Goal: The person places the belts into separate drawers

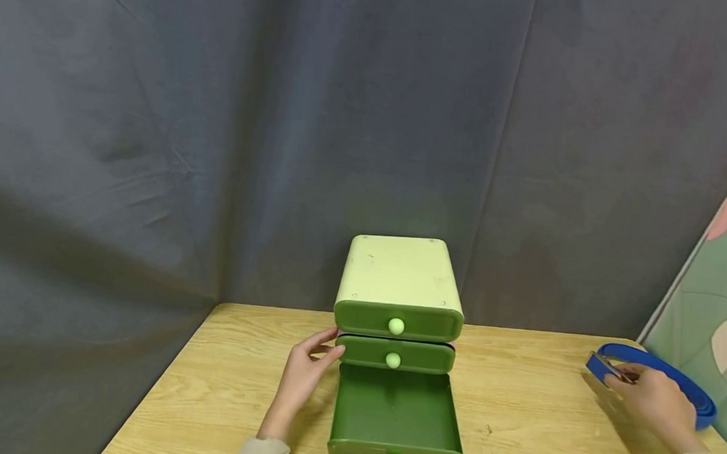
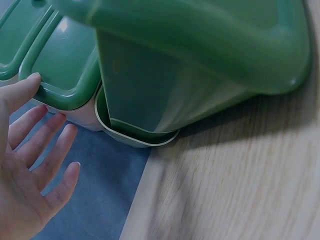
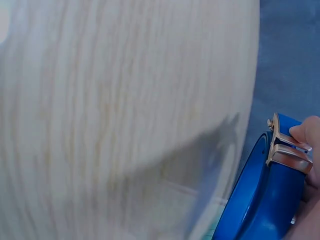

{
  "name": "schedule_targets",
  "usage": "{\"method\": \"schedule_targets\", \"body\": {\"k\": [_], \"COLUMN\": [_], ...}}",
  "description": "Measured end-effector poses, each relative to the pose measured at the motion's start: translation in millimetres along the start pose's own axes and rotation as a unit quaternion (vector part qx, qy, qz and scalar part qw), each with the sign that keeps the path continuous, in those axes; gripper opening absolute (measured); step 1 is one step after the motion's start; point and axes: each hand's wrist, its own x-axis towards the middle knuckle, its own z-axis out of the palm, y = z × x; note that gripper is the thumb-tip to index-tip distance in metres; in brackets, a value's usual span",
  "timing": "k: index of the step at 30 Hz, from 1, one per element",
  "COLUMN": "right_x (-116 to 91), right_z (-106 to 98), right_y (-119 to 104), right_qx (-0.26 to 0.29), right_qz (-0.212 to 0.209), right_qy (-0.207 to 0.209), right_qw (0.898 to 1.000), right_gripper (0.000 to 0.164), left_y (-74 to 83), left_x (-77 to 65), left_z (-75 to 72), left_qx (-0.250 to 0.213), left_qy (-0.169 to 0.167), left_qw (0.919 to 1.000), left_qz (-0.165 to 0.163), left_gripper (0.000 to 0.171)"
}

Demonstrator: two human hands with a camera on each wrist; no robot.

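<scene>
A small cabinet [image 1: 401, 273] with a pale yellow-green top and green drawers stands on the table. Its bottom drawer [image 1: 360, 453] is pulled out, with its bare green inside showing. My left hand [image 1: 302, 373] is at the cabinet's left side; in the left wrist view the thumb touches the corner of the middle drawer [image 2: 67, 60], and the other fingers extend loosely beside the casing. Far to the right, my right hand [image 1: 659, 401] grips a coiled blue belt [image 1: 697, 395] near its metal buckle [image 3: 290, 157], holding it above the table. The thumb lies against the buckle end.
Round light-green knobs [image 1: 396, 326] stick out from the drawer fronts. A grey-blue curtain [image 1: 368, 138] hangs behind the wooden table [image 1: 219, 384]. At the right edge leans a panel [image 1: 698, 313] with a leaf and flower pattern.
</scene>
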Motion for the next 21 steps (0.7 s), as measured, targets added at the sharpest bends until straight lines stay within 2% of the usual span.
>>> {"method": "schedule_targets", "body": {"k": [6,10,18,21], "right_x": [-9,-21,-61,-74], "right_z": [-12,-18,-18,-16], "right_y": [-13,-28,-58,-65], "right_qx": [-0.009,-0.007,0.028,0.04], "right_qz": [-0.038,-0.076,-0.126,-0.132], "right_qy": [0.004,0.025,0.077,0.087], "right_qw": [0.999,0.997,0.989,0.987], "right_gripper": [0.064,0.061,0.031,0.026], "left_y": [-0.4,-0.4,2.3,2.4], "left_x": [-1.2,-0.5,0.4,0.0], "left_z": [0.6,0.6,1.2,0.4], "left_qx": [0.001,0.0,0.006,0.015], "left_qy": [0.001,0.003,0.005,0.003], "left_qw": [1.0,1.0,1.0,0.9999], "left_qz": [0.001,0.0,0.0,0.001], "left_gripper": [0.046,0.046,0.046,0.046]}}
